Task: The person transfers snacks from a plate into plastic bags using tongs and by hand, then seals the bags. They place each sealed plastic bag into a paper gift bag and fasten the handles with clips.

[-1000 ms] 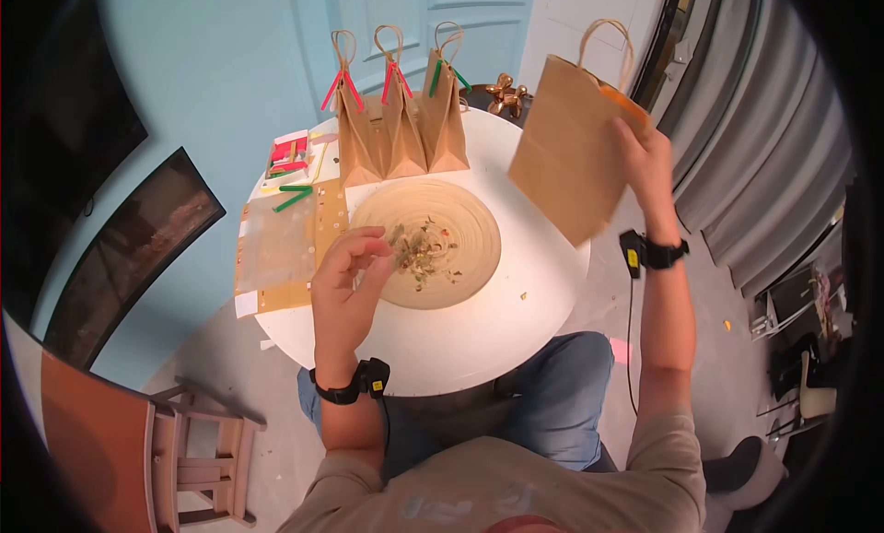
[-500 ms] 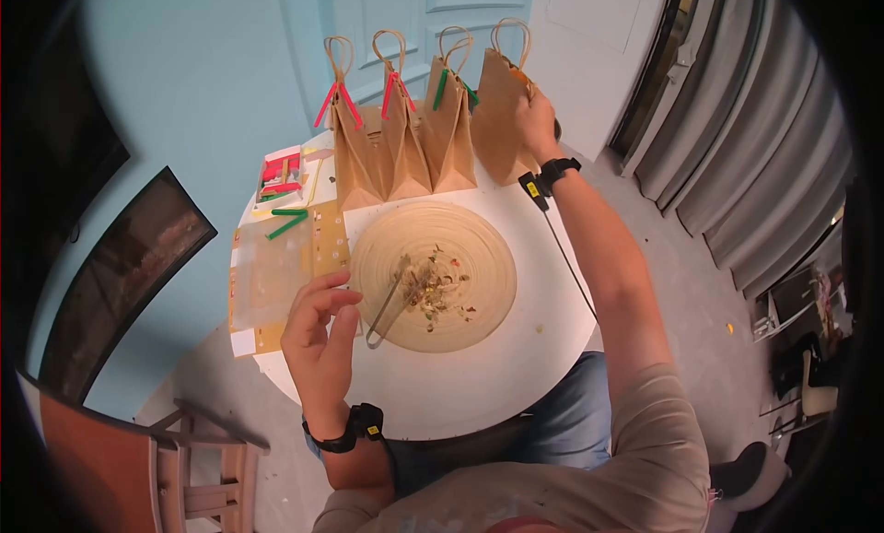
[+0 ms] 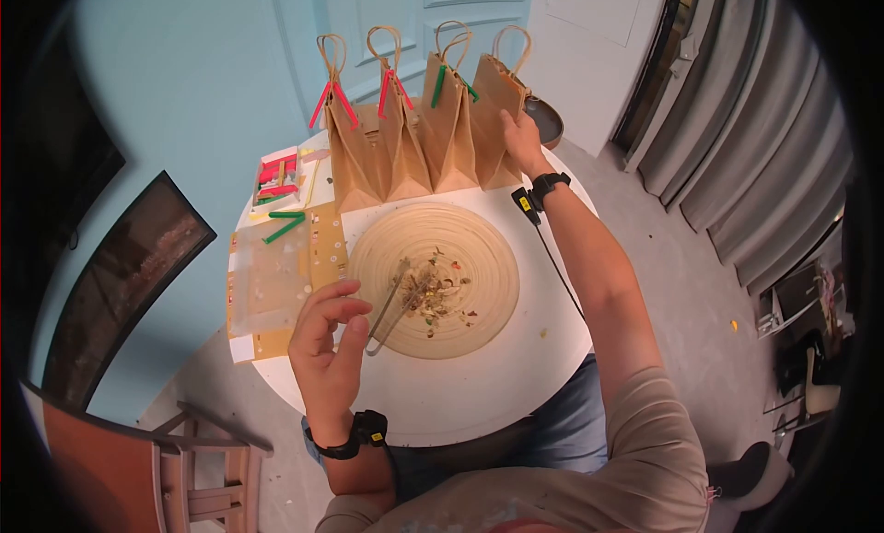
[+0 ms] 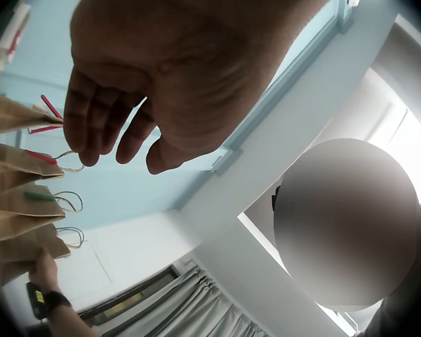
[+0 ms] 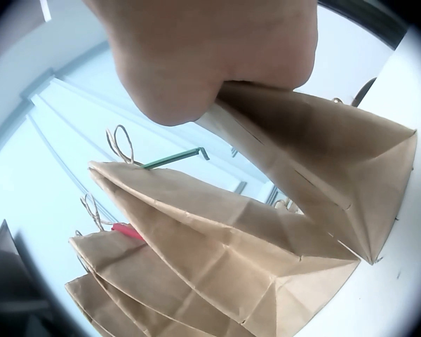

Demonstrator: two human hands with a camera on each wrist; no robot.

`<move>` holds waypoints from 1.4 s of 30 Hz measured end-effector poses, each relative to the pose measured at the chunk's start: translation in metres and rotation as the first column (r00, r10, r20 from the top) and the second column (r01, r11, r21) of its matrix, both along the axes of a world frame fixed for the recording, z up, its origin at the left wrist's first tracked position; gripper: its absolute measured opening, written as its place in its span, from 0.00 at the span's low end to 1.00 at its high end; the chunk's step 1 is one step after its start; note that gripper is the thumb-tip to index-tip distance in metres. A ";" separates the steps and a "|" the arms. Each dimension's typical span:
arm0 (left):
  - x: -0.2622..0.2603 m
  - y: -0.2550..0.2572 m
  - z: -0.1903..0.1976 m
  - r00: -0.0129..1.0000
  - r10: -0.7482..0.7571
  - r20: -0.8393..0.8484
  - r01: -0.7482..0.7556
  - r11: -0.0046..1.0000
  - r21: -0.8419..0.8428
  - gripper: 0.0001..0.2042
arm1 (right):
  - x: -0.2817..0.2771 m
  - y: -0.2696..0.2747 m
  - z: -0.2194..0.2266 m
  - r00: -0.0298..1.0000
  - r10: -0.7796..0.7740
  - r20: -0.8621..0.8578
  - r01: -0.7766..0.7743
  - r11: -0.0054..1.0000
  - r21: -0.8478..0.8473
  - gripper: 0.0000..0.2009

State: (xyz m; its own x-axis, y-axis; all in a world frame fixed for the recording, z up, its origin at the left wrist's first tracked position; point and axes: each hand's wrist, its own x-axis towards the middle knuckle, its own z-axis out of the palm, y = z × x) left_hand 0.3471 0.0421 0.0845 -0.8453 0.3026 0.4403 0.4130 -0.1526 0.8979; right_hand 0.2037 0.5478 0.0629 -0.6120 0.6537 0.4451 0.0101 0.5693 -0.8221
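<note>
Four brown paper bags with twisted handles stand in a row at the far side of the round white table (image 3: 479, 409). My right hand (image 3: 523, 144) grips the near side edge of the rightmost bag (image 3: 495, 105), thumb on its face, as the right wrist view also shows. That bag has no clip. The bag beside it (image 3: 449, 137) carries a green clip (image 3: 439, 86); the two left bags (image 3: 354, 160) (image 3: 402, 155) carry red clips. My left hand (image 3: 330, 353) hovers, loosely curled and holding nothing, left of metal tongs (image 3: 400, 319) lying on the round wooden plate (image 3: 483, 257).
Dried bits (image 3: 433, 298) lie scattered on the plate. On the left, a patterned mat (image 3: 327, 247) bears a translucent sheet (image 3: 267, 289) and a loose green clip (image 3: 285, 225). A small box of clips (image 3: 279, 175) sits behind. Dark round stand (image 3: 547, 123) is behind the right bag.
My right hand has brought the unclipped bag from the right, in the air, to the right end of the row. The left hand has shifted slightly toward me, off the plate.
</note>
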 end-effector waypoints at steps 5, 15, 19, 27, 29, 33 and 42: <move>0.000 0.000 0.000 1.000 0.000 -0.019 0.000 1.000 0.001 0.06 | 0.003 0.008 0.002 1.000 0.022 0.002 -0.022 1.000 0.016 0.25; -0.001 -0.004 0.000 0.998 0.026 -0.050 -0.025 1.000 0.006 0.06 | 0.013 0.014 0.017 0.989 0.068 -0.132 -0.047 0.986 0.158 0.23; 0.002 -0.006 0.004 0.998 0.021 -0.058 -0.021 1.000 0.016 0.06 | 0.007 0.011 0.015 0.998 -0.014 -0.061 0.032 0.954 0.298 0.21; -0.001 -0.011 0.001 0.997 0.033 -0.064 -0.031 0.999 0.019 0.06 | 0.022 -0.016 0.036 0.999 -0.021 0.028 0.015 0.979 0.204 0.23; -0.002 -0.012 0.002 0.997 0.033 -0.068 -0.032 0.999 0.016 0.06 | 0.021 -0.011 0.033 1.000 0.007 -0.002 -0.007 0.987 0.158 0.24; -0.001 -0.013 0.003 0.997 0.049 -0.051 -0.047 0.998 0.041 0.06 | 0.019 0.006 0.027 0.984 0.139 -0.115 -0.136 0.990 0.031 0.28; -0.014 -0.032 -0.006 0.974 0.218 -0.065 -0.224 0.969 -0.103 0.07 | 0.036 0.006 0.027 0.988 0.138 -0.062 -0.146 0.980 -0.133 0.36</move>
State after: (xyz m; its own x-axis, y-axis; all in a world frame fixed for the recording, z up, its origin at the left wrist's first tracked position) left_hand 0.3333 0.0102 0.0790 -0.8731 0.1596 0.4606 0.4725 0.0449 0.8802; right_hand 0.2401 0.5537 0.0899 -0.6812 0.6188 0.3912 -0.1077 0.4438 -0.8896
